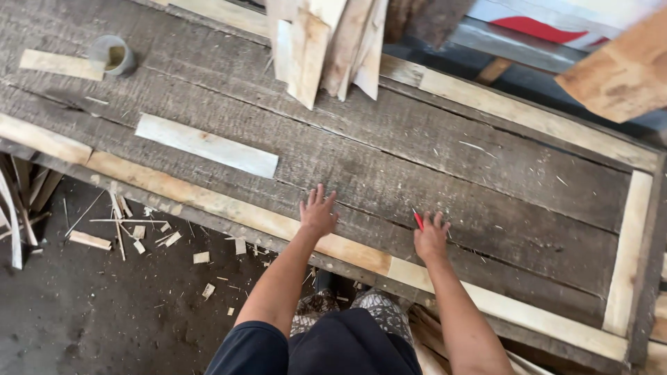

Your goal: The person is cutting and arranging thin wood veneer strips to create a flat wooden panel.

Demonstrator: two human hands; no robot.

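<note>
My left hand [317, 212] lies flat, fingers spread, on the dark wooden workbench [389, 160], near its front edge strip of pale wood [229, 208]. My right hand [431, 237] rests on the bench a little to the right, its fingers curled around a red pencil [418, 220] whose tip sticks out at the upper left of the hand. A pale flat wooden slat [206, 144] lies on the bench to the upper left of my left hand, apart from it.
A bundle of pale wood slats [326, 42] leans at the bench's back. A small cup [113, 55] and another slat [59, 64] sit at the far left. A wooden board [618, 69] juts in at upper right. Wood scraps [139, 232] litter the floor.
</note>
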